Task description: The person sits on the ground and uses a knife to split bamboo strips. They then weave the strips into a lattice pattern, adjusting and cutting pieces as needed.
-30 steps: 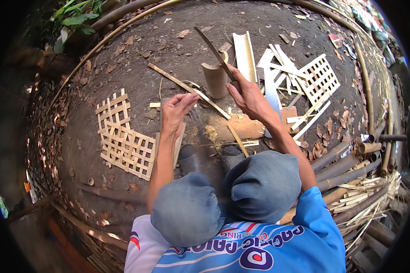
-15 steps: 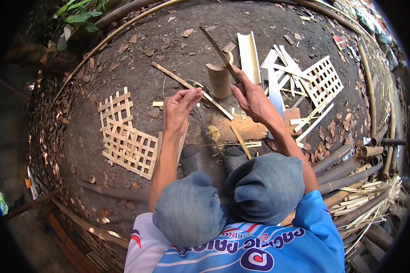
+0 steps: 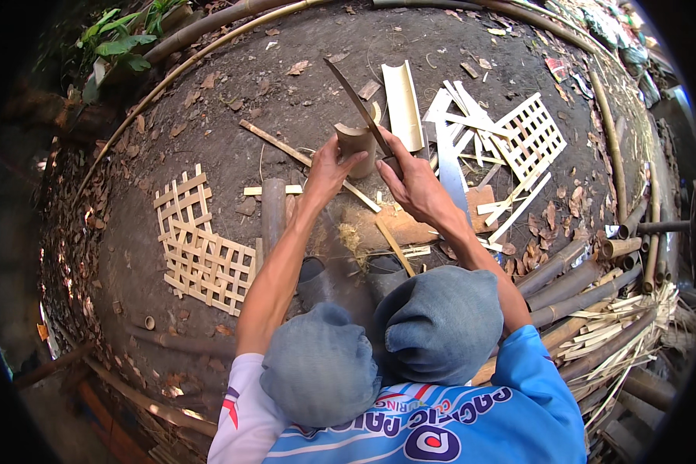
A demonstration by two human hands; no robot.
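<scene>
Has bamboo lattice (image 3: 197,249) woven but ragged-ended at left; with left hand (image 3: 329,172) clasps upright bamboo section (image 3: 356,144) mid-view, seemingly not yet sliced; grips machete (image 3: 353,95) beside it with right hand (image 3: 419,185); has slats (image 3: 479,122) unwoven near second lattice (image 3: 534,131)

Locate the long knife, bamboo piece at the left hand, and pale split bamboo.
Long knife (image 3: 355,94): head view, blade.
Bamboo piece (image 3: 358,144): head view, outer wall.
Pale split bamboo (image 3: 403,107): head view, inner face.
</scene>
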